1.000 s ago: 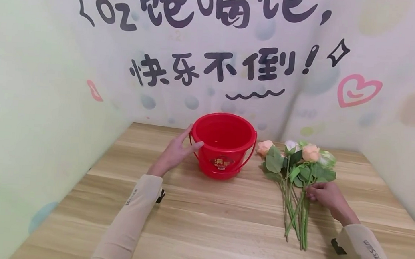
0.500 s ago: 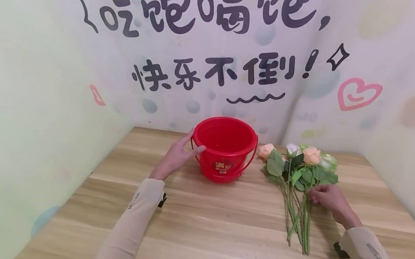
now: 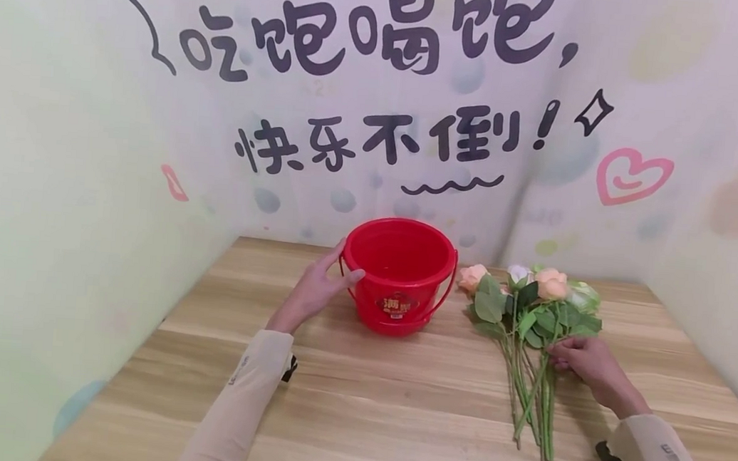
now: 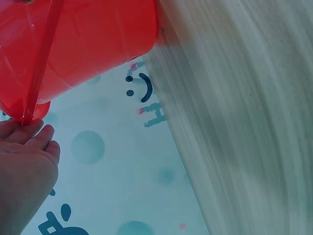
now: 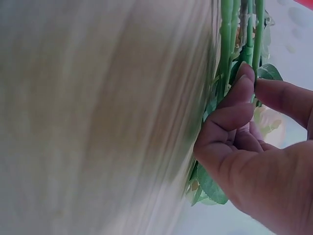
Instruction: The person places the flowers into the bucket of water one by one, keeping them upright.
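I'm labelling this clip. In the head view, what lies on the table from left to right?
Left hand resting on the bucket's side → red bucket → bunch of flowers lying flat → right hand on the stems.

A light wooden worktop (image 3: 395,404) meets pastel walls (image 3: 58,166) printed with large dark Chinese characters (image 3: 383,31), a pink heart (image 3: 633,176) and faint coloured dots.

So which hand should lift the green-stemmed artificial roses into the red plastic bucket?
Right hand: its fingers already curl around the rose stems. The left hand rests against the red plastic bucket, probably steadying it.
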`<state>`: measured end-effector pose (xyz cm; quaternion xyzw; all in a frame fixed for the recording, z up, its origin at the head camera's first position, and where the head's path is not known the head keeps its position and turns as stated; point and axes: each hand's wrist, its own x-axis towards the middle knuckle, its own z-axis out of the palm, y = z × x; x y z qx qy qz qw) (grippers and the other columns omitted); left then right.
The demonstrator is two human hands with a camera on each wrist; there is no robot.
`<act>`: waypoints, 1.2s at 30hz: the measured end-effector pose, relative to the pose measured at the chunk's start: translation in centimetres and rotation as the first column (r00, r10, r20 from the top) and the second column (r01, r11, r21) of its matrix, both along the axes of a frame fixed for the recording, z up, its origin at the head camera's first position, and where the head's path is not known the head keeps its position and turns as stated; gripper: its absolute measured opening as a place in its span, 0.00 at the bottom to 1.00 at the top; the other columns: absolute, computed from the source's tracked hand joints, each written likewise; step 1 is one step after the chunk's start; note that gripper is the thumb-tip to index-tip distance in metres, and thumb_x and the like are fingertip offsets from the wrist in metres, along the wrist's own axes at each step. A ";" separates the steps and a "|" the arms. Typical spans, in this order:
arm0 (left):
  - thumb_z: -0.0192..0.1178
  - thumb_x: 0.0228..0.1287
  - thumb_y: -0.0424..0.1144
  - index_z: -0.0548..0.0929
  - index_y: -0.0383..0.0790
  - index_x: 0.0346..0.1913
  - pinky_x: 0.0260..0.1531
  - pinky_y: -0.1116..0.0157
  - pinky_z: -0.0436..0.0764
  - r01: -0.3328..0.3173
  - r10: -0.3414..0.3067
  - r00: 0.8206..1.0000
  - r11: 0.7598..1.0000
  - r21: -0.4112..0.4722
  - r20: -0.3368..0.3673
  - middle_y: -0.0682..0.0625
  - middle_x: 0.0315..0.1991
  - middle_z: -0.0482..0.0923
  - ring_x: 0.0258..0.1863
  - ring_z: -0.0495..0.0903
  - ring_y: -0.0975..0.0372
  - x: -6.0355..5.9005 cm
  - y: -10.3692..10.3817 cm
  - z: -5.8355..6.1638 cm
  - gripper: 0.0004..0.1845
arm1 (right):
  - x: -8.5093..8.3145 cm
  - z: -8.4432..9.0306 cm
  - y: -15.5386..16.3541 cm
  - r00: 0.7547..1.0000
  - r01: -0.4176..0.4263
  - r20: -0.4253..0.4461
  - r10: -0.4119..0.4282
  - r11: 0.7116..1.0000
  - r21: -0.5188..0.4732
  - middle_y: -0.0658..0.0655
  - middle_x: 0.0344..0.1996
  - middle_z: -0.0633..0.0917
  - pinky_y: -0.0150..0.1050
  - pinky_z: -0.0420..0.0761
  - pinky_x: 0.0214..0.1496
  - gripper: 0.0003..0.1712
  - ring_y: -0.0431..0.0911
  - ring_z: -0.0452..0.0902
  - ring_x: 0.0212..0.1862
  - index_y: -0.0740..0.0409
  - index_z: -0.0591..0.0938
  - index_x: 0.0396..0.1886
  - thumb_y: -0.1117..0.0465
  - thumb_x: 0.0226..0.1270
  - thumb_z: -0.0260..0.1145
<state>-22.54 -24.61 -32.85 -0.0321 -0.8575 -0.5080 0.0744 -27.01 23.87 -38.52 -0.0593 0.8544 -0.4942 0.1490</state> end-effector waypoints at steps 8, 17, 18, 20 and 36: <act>0.67 0.64 0.64 0.58 0.56 0.83 0.60 0.43 0.78 -0.005 0.005 1.000 1.000 0.020 0.008 0.53 0.79 0.61 0.77 0.59 0.52 0.8 0.1 -1.2 0.49 | 0.6 -0.7 0.3 0.999 -0.014 0.033 0.016 0.998 -0.061 0.49 0.30 0.85 0.34 0.79 0.32 0.12 0.39 0.80 0.31 0.72 0.84 0.38 0.67 0.78 0.59; 0.67 0.65 0.64 0.58 0.57 0.83 0.59 0.43 0.79 0.007 -0.007 1.000 1.000 -0.003 -0.006 0.53 0.78 0.62 0.76 0.60 0.52 0.5 0.3 -1.2 0.49 | 1.0 -0.3 0.7 1.000 -0.005 0.013 0.006 0.996 -0.085 0.48 0.31 0.85 0.35 0.81 0.34 0.11 0.39 0.81 0.33 0.73 0.82 0.42 0.67 0.78 0.59; 0.66 0.64 0.65 0.58 0.57 0.83 0.59 0.43 0.79 0.005 -0.005 1.000 1.000 -0.007 -0.008 0.53 0.78 0.62 0.76 0.60 0.52 0.5 0.3 -1.1 0.49 | 1.0 -0.1 0.7 1.000 -0.006 0.008 0.007 0.997 -0.083 0.48 0.32 0.85 0.35 0.81 0.34 0.11 0.39 0.80 0.33 0.73 0.82 0.42 0.67 0.78 0.58; 0.66 0.64 0.65 0.58 0.56 0.83 0.60 0.43 0.78 0.003 -0.003 1.000 1.000 -0.013 -0.015 0.53 0.79 0.62 0.76 0.60 0.52 0.3 0.2 -0.9 0.49 | 0.9 0.2 0.7 1.000 -0.003 -0.002 0.003 0.997 -0.082 0.48 0.32 0.85 0.35 0.80 0.35 0.11 0.39 0.80 0.33 0.73 0.81 0.43 0.66 0.79 0.59; 0.67 0.64 0.65 0.60 0.57 0.82 0.62 0.44 0.77 -0.004 0.004 1.000 1.000 0.005 -0.028 0.55 0.78 0.63 0.76 0.61 0.54 -0.2 0.1 -0.3 0.48 | 0.5 0.5 0.3 0.999 -0.001 -0.039 -0.004 0.992 -0.130 0.48 0.35 0.86 0.34 0.81 0.35 0.11 0.39 0.82 0.36 0.70 0.81 0.45 0.64 0.78 0.61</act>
